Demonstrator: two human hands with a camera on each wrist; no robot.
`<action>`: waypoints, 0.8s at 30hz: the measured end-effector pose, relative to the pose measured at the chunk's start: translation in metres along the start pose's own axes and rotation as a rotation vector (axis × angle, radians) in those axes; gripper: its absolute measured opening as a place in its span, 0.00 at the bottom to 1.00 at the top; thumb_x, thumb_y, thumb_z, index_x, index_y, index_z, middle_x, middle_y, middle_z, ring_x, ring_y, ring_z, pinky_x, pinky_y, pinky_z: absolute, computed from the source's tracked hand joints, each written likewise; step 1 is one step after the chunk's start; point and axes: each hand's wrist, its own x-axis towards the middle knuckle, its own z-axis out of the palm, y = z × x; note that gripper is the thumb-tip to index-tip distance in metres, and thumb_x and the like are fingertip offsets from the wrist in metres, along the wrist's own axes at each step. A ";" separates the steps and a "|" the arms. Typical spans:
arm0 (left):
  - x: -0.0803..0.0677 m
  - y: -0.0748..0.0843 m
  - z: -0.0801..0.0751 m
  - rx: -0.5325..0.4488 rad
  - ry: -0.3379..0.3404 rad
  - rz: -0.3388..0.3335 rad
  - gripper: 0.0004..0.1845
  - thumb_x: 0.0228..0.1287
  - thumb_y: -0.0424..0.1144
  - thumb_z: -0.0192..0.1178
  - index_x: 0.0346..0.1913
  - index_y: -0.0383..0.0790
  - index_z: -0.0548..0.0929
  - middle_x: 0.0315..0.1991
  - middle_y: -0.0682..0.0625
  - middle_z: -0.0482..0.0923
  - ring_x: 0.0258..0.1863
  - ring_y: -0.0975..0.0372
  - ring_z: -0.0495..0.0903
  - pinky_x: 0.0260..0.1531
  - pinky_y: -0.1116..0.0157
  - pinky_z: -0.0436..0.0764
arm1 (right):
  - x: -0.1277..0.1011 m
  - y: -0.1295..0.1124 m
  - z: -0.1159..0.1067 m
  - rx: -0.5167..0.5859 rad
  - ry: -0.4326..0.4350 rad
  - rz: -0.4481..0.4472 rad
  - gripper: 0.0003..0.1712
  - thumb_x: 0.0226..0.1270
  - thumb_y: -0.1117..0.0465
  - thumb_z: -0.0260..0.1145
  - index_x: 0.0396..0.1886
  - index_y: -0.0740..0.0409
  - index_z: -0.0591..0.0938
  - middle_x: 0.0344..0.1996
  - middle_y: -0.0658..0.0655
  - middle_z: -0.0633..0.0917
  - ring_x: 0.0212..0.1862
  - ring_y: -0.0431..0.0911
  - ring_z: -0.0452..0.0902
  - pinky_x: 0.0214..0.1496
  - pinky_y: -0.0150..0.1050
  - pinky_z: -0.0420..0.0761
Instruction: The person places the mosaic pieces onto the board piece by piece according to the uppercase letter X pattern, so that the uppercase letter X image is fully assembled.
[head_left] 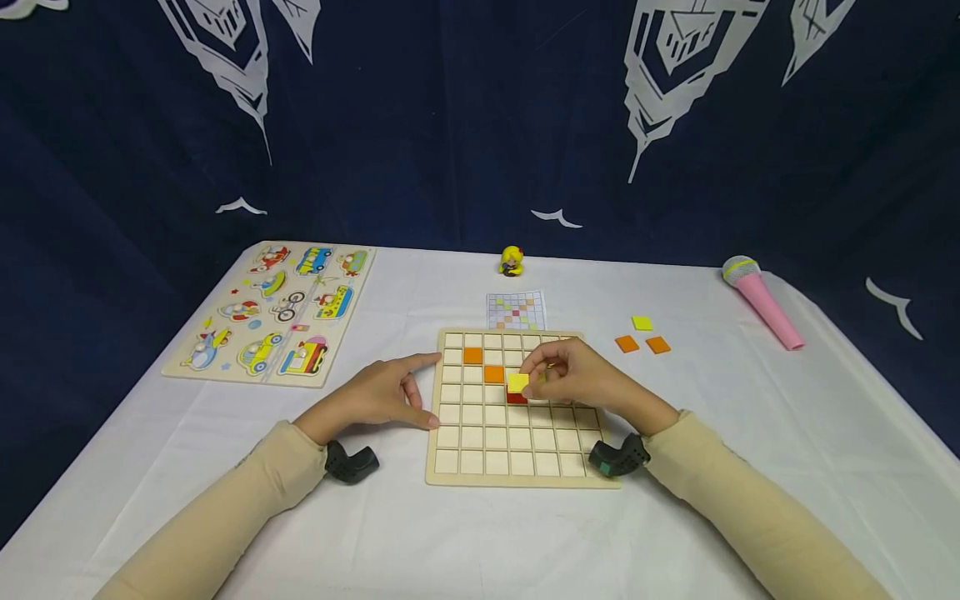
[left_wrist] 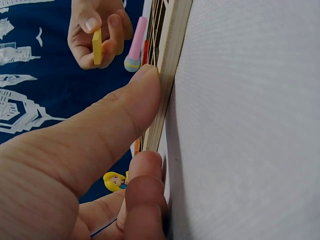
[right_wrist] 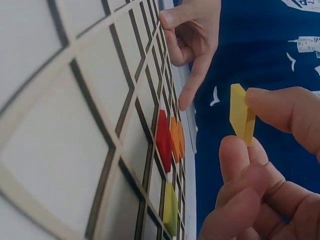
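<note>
A square yellow tile (head_left: 517, 382) is pinched between the thumb and fingers of my right hand (head_left: 577, 375), held up off the wooden grid board (head_left: 525, 482). In the head view it overlaps a red tile (head_left: 516, 399) that sits in the grid. Up and left of the red one, two orange tiles (head_left: 473, 356) lie in a diagonal line. The right wrist view also shows a yellow-green tile (right_wrist: 171, 210) in the grid, mostly hidden by my right hand in the head view. My left hand (head_left: 378, 390) touches the board's left edge with extended thumb and index finger.
A printed pattern card (head_left: 516, 311) lies behind the board, with a small yellow-haired figurine (head_left: 512, 262) beyond it. Two loose orange tiles (head_left: 627, 343) and a yellow-green one (head_left: 642, 323) lie to the right. A pink microphone (head_left: 765, 307) and a vehicle puzzle board (head_left: 273, 317) flank them.
</note>
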 end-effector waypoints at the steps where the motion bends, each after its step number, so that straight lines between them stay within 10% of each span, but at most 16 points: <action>1: 0.000 0.000 0.000 0.000 0.000 0.000 0.55 0.54 0.45 0.86 0.81 0.35 0.68 0.29 0.52 0.83 0.24 0.61 0.75 0.30 0.64 0.72 | 0.001 -0.001 0.001 -0.015 -0.003 0.003 0.13 0.63 0.70 0.75 0.46 0.70 0.86 0.34 0.51 0.85 0.21 0.37 0.64 0.26 0.30 0.66; 24: 0.000 -0.002 0.000 -0.002 0.002 0.002 0.55 0.54 0.45 0.86 0.82 0.35 0.68 0.29 0.53 0.84 0.23 0.62 0.75 0.30 0.65 0.72 | 0.012 -0.009 0.031 -0.301 -0.131 -0.040 0.10 0.59 0.66 0.82 0.37 0.60 0.88 0.24 0.45 0.84 0.27 0.39 0.73 0.33 0.32 0.73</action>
